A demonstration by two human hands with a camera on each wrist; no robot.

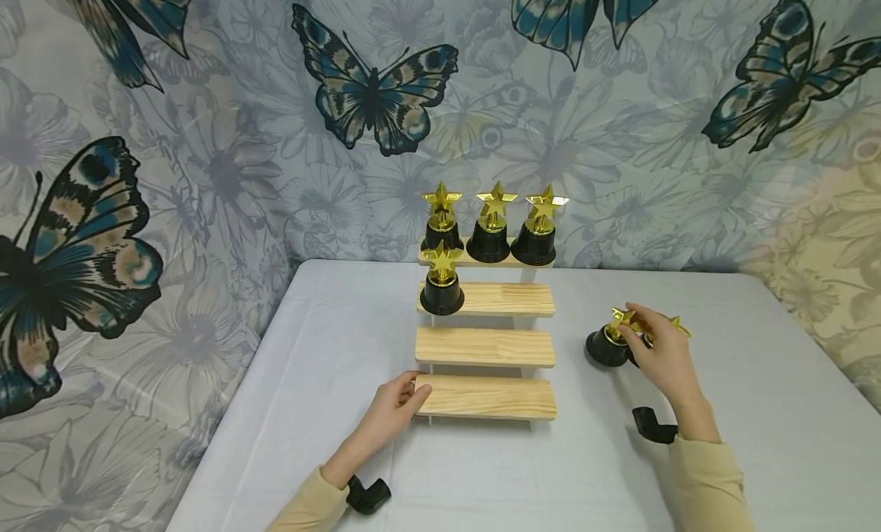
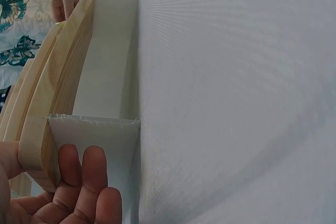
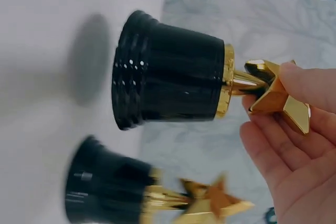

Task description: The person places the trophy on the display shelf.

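Observation:
My right hand (image 1: 664,355) pinches the gold star of a star trophy (image 3: 173,72) between thumb and fingers. In the right wrist view its black base hangs just off the white cloth, a shadow apart from it. Another star trophy (image 3: 110,182) stands beside it, mostly hidden behind the hand in the head view. My left hand (image 1: 394,407) grips the left end of the lowest wooden step (image 1: 489,398) of a tiered stand, thumb over the board and some fingers under it. Three trophies (image 1: 490,241) line the top step; one more trophy (image 1: 442,295) stands at the left of the second step.
The third step (image 1: 485,347) lies between the second and the lowest. White panels (image 2: 107,66) support the boards. A white cloth covers the table (image 1: 330,318), and butterfly-printed fabric (image 1: 227,173) hangs behind it. Black wrist devices (image 1: 369,496) are worn on both arms.

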